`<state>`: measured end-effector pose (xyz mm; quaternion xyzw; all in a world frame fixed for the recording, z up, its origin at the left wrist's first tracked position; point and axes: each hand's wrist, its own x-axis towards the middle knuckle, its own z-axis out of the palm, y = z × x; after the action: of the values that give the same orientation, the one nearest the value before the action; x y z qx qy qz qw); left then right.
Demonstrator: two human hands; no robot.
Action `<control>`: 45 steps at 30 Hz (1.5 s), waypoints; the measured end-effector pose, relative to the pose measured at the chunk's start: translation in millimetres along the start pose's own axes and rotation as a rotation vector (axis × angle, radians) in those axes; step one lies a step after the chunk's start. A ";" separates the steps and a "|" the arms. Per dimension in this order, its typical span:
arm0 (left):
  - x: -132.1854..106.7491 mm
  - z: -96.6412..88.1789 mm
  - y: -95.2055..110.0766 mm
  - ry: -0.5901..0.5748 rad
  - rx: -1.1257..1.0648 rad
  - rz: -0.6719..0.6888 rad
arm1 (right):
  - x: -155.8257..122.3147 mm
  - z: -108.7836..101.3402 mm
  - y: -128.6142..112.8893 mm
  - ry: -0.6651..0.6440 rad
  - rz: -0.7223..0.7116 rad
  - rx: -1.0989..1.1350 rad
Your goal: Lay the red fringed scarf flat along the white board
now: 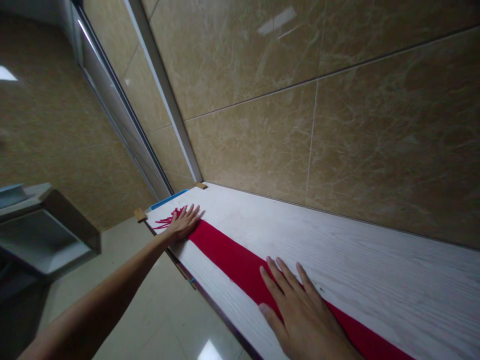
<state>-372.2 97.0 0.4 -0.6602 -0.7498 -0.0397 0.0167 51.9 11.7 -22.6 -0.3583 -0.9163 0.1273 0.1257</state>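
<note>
A long red scarf (232,255) with a fringed end lies flat along a white wood-grain tabletop (360,265). Toward the far end, my left hand (184,222) rests with fingers spread on the scarf, close to its fringe (165,221). My right hand (300,310) lies palm down across the nearer stretch, fingers apart, its thumb out to the left. Neither hand grips the cloth. The scarf runs on past my right hand to the bottom edge of the view.
A marble-patterned tile wall (247,130) borders the table's far side. Small wooden blocks (140,215) sit at the end corners, with a blue strip (168,199) between them. At left stand a white open-fronted cabinet (48,240) and the tiled floor (150,305).
</note>
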 end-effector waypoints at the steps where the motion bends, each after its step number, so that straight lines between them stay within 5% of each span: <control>1: -10.9 -0.8 21.7 0.041 0.001 0.053 | -0.8 -1.7 -0.9 -0.004 0.003 0.001; 5: -71.0 2.9 120.2 -0.027 -0.073 0.428 | -2.7 -5.5 -3.5 -0.019 0.015 -0.002; 8: -101.0 6.3 165.1 -0.103 -0.130 0.518 | -2.5 -6.0 -5.4 -0.015 0.025 0.001; 16: -94.4 8.9 163.6 -0.169 -0.164 0.454 | -19.7 -14.8 -1.7 -0.029 0.041 -0.023; 26: -95.3 8.0 165.6 -0.193 -0.121 0.447 | -157.8 -39.3 52.6 0.032 0.122 -0.227; 31: -93.4 -0.3 168.7 -0.234 -0.050 0.467 | -187.7 -51.0 56.1 0.015 0.188 -0.250; 35: -112.4 -10.3 202.6 -0.149 -0.036 0.510 | -186.7 -56.2 50.8 -0.014 0.214 -0.228; 41: -151.0 -9.9 280.1 -0.203 -0.108 0.853 | -185.9 -60.3 46.2 -0.020 0.225 -0.200; 45: -151.1 -1.0 293.7 -0.209 -0.097 0.899 | -186.8 -61.5 46.0 -0.014 0.238 -0.167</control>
<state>-61.8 -15.8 0.8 -0.9202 -0.3842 0.0033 -0.0745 233.3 -75.5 -5.9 -0.4728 -0.8756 0.0669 0.0729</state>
